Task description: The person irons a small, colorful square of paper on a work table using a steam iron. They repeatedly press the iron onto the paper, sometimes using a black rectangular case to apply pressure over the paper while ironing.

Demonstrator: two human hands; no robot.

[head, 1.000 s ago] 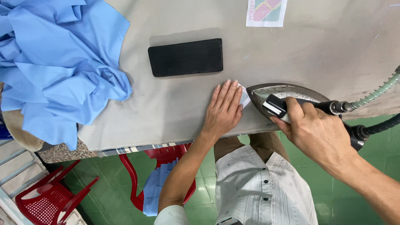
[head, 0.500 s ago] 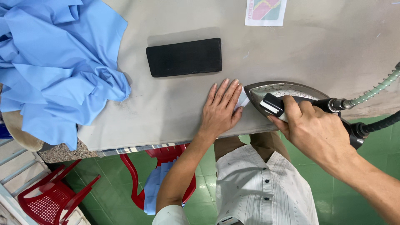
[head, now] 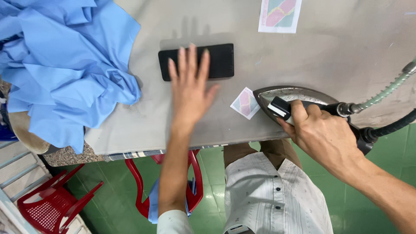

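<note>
The right hand (head: 323, 134) is closed around the black handle of a steam iron (head: 294, 102), whose metal soleplate rests flat on the grey desk (head: 346, 52). Its pointed nose sits just beside a small pale fabric label (head: 245, 103), perhaps touching its edge. The left hand (head: 188, 89) is open with fingers spread and holds nothing; it hovers over the near edge of a black rectangular pad (head: 197, 61), blurred, so whether it touches the pad cannot be told. The chief risk, as I judge it, lies with the label — small, light and unpinned, it could slide or crease if the iron's nose pushes it sideways. An iron left resting in one spot could also scorch the desk cover. The left forearm lies close to the hot soleplate, so a careless sweep rightward could bring skin against metal. Two hoses (head: 385, 108) run off from the iron's rear toward the right edge — a snag there could jerk the iron. Further out, a heap of blue cloth (head: 65, 65) hangs over the desk's left corner and might slip toward the red plastic chairs (head: 52, 203) below.
</note>
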